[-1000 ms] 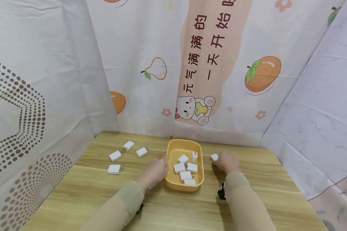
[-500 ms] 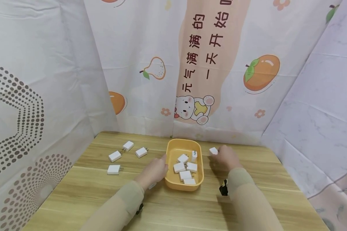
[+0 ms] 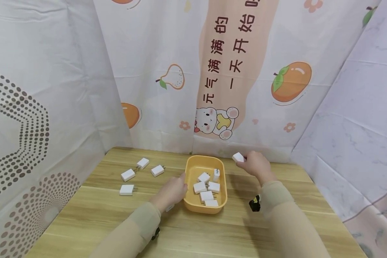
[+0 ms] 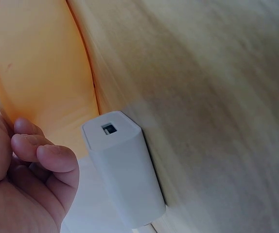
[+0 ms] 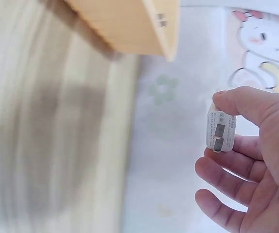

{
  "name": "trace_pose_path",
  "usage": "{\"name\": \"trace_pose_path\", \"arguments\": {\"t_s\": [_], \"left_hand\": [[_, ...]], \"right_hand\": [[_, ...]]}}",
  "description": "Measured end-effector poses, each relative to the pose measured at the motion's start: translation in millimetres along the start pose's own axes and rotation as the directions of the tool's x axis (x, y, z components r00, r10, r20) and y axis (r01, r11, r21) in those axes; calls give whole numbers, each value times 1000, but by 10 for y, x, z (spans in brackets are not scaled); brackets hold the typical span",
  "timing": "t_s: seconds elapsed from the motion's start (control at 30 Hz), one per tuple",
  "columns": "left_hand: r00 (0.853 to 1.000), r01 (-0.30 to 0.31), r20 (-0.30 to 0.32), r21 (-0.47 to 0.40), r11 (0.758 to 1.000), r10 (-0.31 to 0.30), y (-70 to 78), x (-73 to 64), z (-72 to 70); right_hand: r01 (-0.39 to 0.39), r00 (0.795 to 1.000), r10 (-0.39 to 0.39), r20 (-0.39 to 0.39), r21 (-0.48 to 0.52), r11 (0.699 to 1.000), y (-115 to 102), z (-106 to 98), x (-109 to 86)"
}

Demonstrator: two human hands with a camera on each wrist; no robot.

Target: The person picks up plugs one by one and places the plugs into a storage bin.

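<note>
My right hand (image 3: pixel 257 165) pinches a white plug charger (image 3: pixel 238 157) between thumb and fingers, raised above the table at the back right. In the right wrist view the charger's (image 5: pixel 220 131) pronged, printed end faces the camera. My left hand (image 3: pixel 172 191) holds the left rim of a yellow plastic box (image 3: pixel 226 186), its fingers curled against the outer wall in the left wrist view. Several white chargers (image 3: pixel 204 177) lie in the box, one standing on end (image 3: pixel 216 174). Another charger (image 4: pixel 122 170) lies beside the left hand, mostly hidden under the wrist in the head view.
Left of the box, several white chargers lie on the wooden table (image 3: pixel 93 218): one nearest (image 3: pixel 127 190), one by the box (image 3: pixel 157 171), and two with prongs close together (image 3: pixel 128 175). A patterned curtain (image 3: pixel 161 118) hangs behind the table's back edge.
My right hand has lifted the charger off the table and moved it up and toward the back. My left hand and the box have stayed where they were.
</note>
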State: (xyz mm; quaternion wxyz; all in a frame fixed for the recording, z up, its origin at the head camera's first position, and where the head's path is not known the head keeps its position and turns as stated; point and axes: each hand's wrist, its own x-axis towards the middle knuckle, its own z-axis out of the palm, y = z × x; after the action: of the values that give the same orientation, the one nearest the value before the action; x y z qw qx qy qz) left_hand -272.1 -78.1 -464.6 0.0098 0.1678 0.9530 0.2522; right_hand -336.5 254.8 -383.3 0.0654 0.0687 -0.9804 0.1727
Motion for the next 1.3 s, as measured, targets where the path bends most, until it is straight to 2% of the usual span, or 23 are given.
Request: {"name": "trace_pose_path", "arguments": {"t_s": [0.37, 0.5, 0.87, 1.07, 1.3], "left_hand": [[1000, -4, -7, -4, 1000, 4, 9, -19, -23], [1000, 8, -4, -22, 1000, -8, 19, -22, -32], [1000, -3, -8, 15, 1000, 3, 21, -12, -7], [1000, 3, -14, 20, 1000, -3, 40, -17, -26], [1000, 10, -13, 15, 1000, -9, 45, -22, -26]], "right_hand": [[122, 990, -121, -68, 0, 993, -219, -280, -69], [135, 989, -135, -68, -2, 991, -281, -314, -113], [132, 990, -132, -50, 11, 991, -306, -293, -151], [180, 984, -180, -10, 42, 983, -387, -270, -189], [246, 968, -247, 49, 28, 969, -518, -192, -244]]}}
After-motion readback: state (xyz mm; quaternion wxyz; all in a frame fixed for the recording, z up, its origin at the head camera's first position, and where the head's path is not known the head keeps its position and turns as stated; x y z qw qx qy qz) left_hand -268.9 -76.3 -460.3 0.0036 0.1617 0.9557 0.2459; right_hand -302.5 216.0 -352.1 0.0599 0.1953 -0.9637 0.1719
